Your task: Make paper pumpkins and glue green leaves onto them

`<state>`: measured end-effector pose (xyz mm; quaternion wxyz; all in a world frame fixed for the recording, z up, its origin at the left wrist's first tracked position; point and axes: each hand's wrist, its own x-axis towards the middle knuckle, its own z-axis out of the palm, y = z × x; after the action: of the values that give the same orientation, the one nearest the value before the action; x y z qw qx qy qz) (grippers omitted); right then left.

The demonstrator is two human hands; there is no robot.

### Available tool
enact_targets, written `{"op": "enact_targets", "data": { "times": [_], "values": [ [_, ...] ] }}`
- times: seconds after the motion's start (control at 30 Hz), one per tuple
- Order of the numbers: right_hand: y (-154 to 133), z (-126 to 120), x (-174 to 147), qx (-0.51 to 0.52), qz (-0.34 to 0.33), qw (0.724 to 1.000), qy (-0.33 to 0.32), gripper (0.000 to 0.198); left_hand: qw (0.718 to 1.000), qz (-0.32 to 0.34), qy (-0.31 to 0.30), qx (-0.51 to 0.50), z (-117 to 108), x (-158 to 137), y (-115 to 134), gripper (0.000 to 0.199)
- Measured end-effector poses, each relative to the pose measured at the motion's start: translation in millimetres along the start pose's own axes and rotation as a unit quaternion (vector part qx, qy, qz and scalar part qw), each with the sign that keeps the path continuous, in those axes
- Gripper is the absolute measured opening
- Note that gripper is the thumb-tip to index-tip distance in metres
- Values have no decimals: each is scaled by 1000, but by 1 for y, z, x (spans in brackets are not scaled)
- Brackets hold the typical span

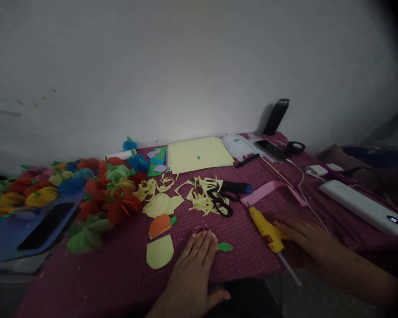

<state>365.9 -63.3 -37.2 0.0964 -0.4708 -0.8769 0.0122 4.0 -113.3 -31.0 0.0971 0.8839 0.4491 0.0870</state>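
Note:
My left hand [199, 260] lies flat with its fingers stretched over a pale yellow paper piece [213, 237], most of which is hidden. A green paper leaf [225, 247] sticks out to its right. Beside a yellow glue gun [264, 226] my right hand [305, 238] is stretched out, fingertips at the gun's handle side; whether they touch it I cannot tell. A clear glue stick [289, 267] pokes from the gun's back. Left of my left hand lie a rounded yellow paper cutout [160, 251] and an orange paper pumpkin [159, 226] with a green leaf.
Yellow paper scraps [202, 198] surround black scissors [220, 203]. Colourful paper pumpkins [116, 194] crowd the left side. Yellow sheets [199, 154] lie by the wall. A pink strip [272, 189], phone [272, 149], cable [305, 185] and white power bank [361, 205] are at right.

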Motion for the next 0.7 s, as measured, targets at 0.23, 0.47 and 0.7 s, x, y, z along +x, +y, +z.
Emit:
{"op": "enact_targets", "data": {
  "times": [0.23,0.47,0.7],
  "values": [
    [5,-6,8,18,-27,999,-1,67,999,15,22,33,-15,8,1,66],
    [-25,-56,86,74,-20,997,-17,26,997,-7,68,40,-36,40,4,37],
    [-72,-35,171,-1,15,996,-83,26,989,-41,131,56,-46,73,-16,30]
  ]
}}
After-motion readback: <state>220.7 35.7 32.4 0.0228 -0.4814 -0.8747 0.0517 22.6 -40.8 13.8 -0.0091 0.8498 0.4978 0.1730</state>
